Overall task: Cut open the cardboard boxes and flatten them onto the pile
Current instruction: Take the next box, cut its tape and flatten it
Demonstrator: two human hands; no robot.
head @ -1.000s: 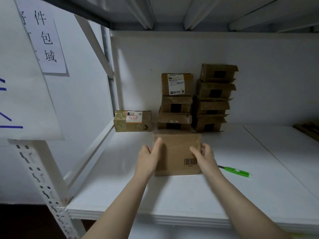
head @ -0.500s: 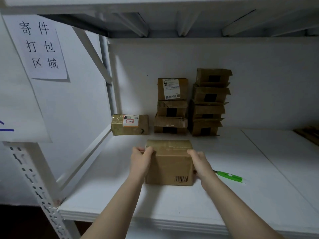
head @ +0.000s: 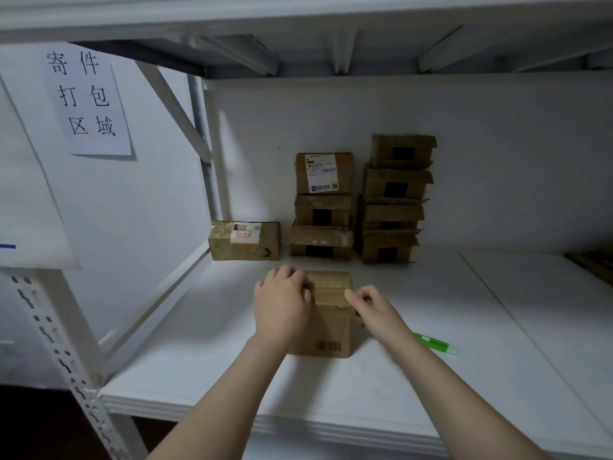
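A brown cardboard box (head: 330, 330) with a barcode on its near face stands on the white shelf (head: 481, 376), its top sealed with shiny tape. My left hand (head: 282, 305) lies over the box's top left, fingers curled on the top edge. At the top right edge, my right hand (head: 371, 307) has thumb and forefinger pinched together on the tape. A green cutter (head: 436, 344) lies on the shelf just right of the box, partly hidden by my right forearm.
Two stacks of opened boxes (head: 323, 207) (head: 394, 200) stand against the back wall, with a single taped box (head: 245, 240) to their left. Flat cardboard (head: 593, 265) shows at the far right edge. A perforated shelf post (head: 63, 346) rises at left.
Both hands moved from the box's sides up onto its top; the right hand came inward to the taped top edge. The box stayed in place.
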